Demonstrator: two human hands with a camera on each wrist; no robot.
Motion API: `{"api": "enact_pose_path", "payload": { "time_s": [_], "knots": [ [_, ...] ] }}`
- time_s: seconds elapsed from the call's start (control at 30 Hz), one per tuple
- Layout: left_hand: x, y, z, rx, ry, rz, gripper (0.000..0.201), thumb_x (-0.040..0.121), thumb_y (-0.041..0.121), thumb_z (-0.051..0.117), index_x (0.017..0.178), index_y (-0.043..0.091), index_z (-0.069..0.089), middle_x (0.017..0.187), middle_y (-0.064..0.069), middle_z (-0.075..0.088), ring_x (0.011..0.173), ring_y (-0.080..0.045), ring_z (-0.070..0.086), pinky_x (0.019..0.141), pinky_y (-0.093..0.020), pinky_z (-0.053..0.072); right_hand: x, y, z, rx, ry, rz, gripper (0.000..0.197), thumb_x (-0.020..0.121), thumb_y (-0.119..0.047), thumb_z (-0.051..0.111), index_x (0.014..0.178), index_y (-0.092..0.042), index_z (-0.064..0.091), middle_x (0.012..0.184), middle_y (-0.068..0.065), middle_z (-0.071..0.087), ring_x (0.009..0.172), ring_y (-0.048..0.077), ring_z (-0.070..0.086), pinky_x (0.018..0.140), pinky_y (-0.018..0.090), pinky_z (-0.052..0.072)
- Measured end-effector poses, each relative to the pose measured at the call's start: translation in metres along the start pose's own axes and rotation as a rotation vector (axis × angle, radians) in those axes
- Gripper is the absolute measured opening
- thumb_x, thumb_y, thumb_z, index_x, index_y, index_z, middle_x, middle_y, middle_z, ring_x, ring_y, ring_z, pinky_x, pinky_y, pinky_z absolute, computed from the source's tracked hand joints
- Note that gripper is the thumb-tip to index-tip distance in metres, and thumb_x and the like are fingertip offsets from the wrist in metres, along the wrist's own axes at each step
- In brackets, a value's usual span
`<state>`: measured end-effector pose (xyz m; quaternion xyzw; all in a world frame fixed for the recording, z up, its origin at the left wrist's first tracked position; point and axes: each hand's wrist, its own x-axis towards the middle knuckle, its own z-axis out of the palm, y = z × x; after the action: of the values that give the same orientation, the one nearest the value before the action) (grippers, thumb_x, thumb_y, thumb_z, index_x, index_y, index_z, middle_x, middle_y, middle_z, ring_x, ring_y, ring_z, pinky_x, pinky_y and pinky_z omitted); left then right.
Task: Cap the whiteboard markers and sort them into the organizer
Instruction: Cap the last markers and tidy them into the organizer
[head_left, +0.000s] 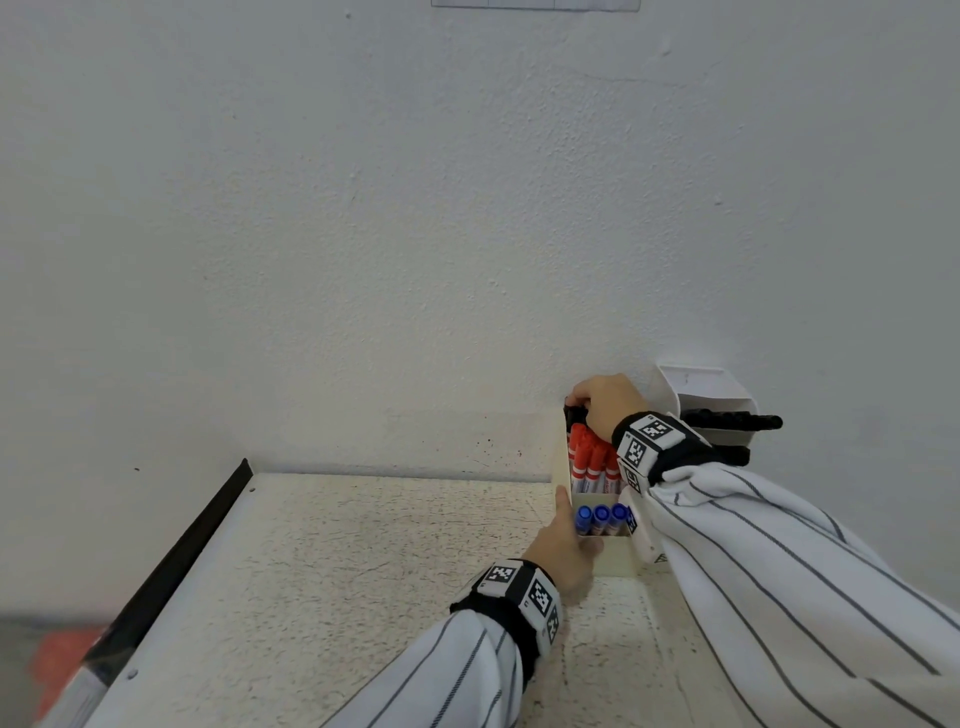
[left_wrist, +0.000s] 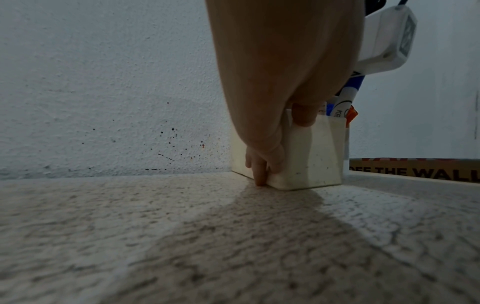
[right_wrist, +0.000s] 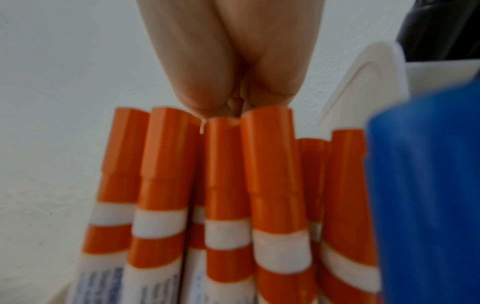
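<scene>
A cream organizer (head_left: 618, 558) stands on the speckled table against the wall. Blue-capped markers (head_left: 601, 514) fill its front compartment, red-capped markers (head_left: 592, 457) the middle one, and black markers (head_left: 574, 415) the back one. My left hand (head_left: 571, 525) grips the organizer's front left corner, thumb over the rim and fingers down the side wall (left_wrist: 311, 156). My right hand (head_left: 576, 404) reaches over the red caps (right_wrist: 270, 164), its fingers curled round a black marker at the back. A blurred blue cap (right_wrist: 426, 185) is close to the right wrist camera.
A white wall holder (head_left: 701, 389) with black items (head_left: 737, 421) hangs just right of the organizer. A printed cardboard box (left_wrist: 415, 170) lies behind the organizer's right side. The table's black edge (head_left: 197, 530) runs along the left, and the wall closes the back.
</scene>
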<state>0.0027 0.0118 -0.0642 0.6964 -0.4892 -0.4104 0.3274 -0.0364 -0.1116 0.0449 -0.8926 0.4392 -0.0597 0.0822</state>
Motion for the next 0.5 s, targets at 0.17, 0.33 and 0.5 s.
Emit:
{"api": "enact_pose_path", "payload": {
  "time_s": [0.17,0.33,0.5],
  "knots": [
    [0.001,0.000,-0.001,0.009,0.025,0.007,0.078,0.095,0.019,0.047,0.148,0.017,-0.010,0.134,-0.009,0.050,0.110,-0.021,0.053,0.086,-0.025,0.040,-0.009,-0.001,-0.010,0.094,-0.008,-0.007,0.037,0.092,0.001,0.043,0.122,-0.013,0.058,0.133,0.007,0.051,0.122,0.023,0.046,0.105,0.030,0.036],
    [-0.005,0.007,-0.007,-0.021,0.169,0.052,0.064,0.086,0.011,0.060,0.141,0.011,0.028,0.135,-0.005,0.050,0.122,-0.020,0.048,0.090,-0.018,0.035,-0.030,-0.004,-0.033,0.314,0.255,0.007,0.026,0.083,0.006,0.044,0.090,-0.006,0.066,0.107,0.010,0.064,0.103,0.025,0.058,0.090,0.028,0.046],
    [-0.010,0.013,0.002,-0.017,0.367,0.120,0.069,0.075,0.021,0.073,0.134,0.015,0.036,0.123,-0.007,0.044,0.114,-0.020,0.048,0.099,-0.030,0.042,-0.061,0.000,-0.052,0.145,0.080,0.079,0.026,0.089,-0.006,0.043,0.103,-0.003,0.064,0.111,0.013,0.062,0.102,0.026,0.057,0.087,0.030,0.046]
  ]
}}
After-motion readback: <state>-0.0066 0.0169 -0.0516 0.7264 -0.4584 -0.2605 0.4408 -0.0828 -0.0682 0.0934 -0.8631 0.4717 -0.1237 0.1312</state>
